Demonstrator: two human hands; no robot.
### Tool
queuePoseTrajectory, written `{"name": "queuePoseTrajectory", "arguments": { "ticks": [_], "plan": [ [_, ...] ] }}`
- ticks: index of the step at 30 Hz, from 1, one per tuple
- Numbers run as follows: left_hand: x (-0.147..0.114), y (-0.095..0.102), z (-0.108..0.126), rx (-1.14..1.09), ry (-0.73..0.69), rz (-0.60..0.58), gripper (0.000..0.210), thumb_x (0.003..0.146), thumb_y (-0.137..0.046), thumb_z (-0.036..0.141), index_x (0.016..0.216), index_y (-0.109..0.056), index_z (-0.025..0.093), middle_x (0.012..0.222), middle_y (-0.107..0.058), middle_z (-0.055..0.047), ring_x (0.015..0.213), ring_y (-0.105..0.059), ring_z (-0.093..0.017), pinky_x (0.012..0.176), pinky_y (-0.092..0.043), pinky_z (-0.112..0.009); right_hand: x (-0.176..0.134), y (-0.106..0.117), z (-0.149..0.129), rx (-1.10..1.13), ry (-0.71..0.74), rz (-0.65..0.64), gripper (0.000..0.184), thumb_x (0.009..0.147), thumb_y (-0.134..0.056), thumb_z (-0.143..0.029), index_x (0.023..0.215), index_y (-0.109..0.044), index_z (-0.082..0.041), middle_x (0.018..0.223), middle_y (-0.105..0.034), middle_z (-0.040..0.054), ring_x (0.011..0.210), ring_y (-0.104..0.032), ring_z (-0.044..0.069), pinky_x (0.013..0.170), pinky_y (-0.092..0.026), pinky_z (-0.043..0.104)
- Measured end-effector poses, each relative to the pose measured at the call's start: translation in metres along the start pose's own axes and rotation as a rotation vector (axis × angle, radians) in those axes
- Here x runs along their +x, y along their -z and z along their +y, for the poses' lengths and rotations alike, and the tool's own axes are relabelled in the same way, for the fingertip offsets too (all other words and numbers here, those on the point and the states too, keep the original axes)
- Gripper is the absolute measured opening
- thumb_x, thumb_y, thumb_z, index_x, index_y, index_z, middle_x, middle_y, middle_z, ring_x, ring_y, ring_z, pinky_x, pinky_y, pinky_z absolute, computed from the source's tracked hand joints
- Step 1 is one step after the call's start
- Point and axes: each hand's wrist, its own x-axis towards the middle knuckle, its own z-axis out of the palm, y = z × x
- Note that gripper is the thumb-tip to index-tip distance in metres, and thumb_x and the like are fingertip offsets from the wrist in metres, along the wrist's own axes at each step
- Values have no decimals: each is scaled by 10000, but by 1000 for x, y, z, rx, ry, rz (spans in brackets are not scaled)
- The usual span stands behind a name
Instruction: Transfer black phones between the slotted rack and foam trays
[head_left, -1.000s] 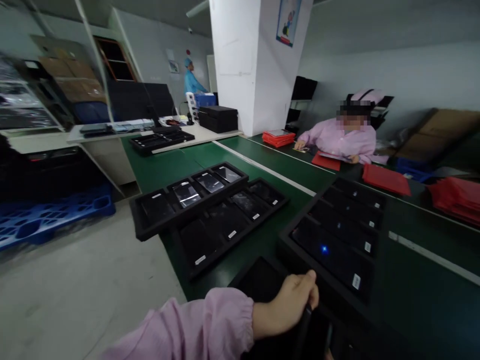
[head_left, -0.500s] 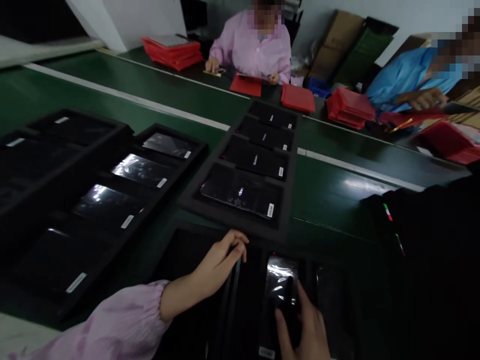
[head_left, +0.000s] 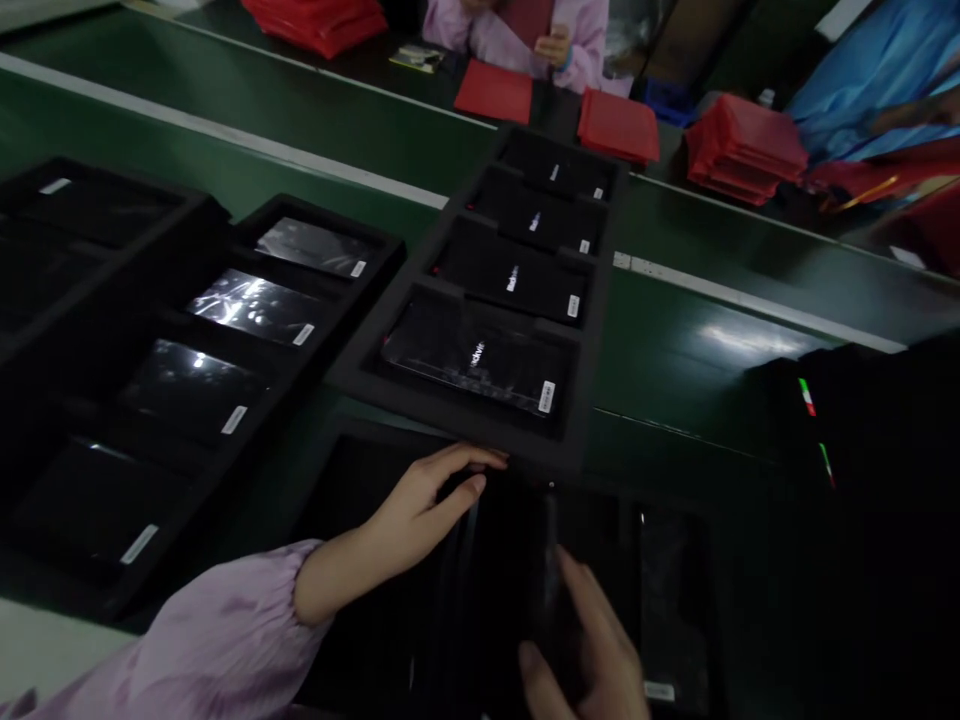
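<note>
In the dark tray [head_left: 375, 455] right in front of me, my right hand [head_left: 596, 640] grips a black phone [head_left: 546, 560] by its sides, thumb on the left and fingers on the right. The phone is turned up on edge, its screen no longer facing me squarely. My left hand [head_left: 409, 515] reaches over the middle of the same tray, fingers stretched and thumb apart, holding nothing. Another phone [head_left: 675, 600] with a white label lies in the slot right of my right hand. The tray's other slots are too dark to make out.
Ahead, a black foam tray [head_left: 352, 370] holds several phones with lit logos. More trays of phones [head_left: 255, 300] stand left. Dark stacked shapes [head_left: 847, 430] stand right. Across the green bench [head_left: 675, 300], two co-workers sit by red pouches [head_left: 619, 125].
My right hand has tilted the phone up from lying flat, so its bright screen reflection is gone. My left hand's fingers have straightened. The view has dipped downward.
</note>
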Motion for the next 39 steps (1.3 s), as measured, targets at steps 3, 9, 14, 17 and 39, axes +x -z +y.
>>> {"name": "queuePoseTrajectory", "arguments": {
  "ticks": [3,9,14,17,39],
  "plan": [
    [-5,1,-7,-23,-23,-24,292,1012,-520,291,1113,-794,282,1201,-762,8,1156,-700,-163,1037,-520,-254,7,-23,-3,178,88,-102,601,965,-564,-228,1559,-478,-255,1321,-664,101,983,-742,188,766,-653,230],
    [-11,5,-13,-23,-16,-88,297,1062,-508,367,1010,-800,346,1016,-773,64,999,-714,-133,908,-495,-181,24,42,27,-302,-14,148,501,1033,-472,-557,1260,-708,-177,1202,-736,143,1057,-738,275,880,-660,413],
    [-10,5,-11,52,5,-92,276,1052,-537,436,996,-789,338,993,-764,51,957,-712,-153,850,-494,-189,33,103,42,-517,-470,271,991,777,-442,-830,1313,-650,-23,1266,-685,272,1147,-684,430,901,-612,585],
    [-10,3,-12,66,12,-84,291,1047,-540,459,986,-790,323,993,-764,37,966,-711,-171,847,-499,-204,49,111,32,-387,-633,298,938,669,-457,-825,1190,-712,-87,1184,-724,232,1090,-705,393,944,-587,525],
    [-3,10,6,-4,139,-143,282,973,-545,412,898,-765,253,961,-768,5,936,-709,-207,839,-521,-275,9,125,30,-42,-556,-80,806,843,-671,-756,1427,-644,-201,1036,-773,101,896,-758,301,756,-662,363]
  ]
}}
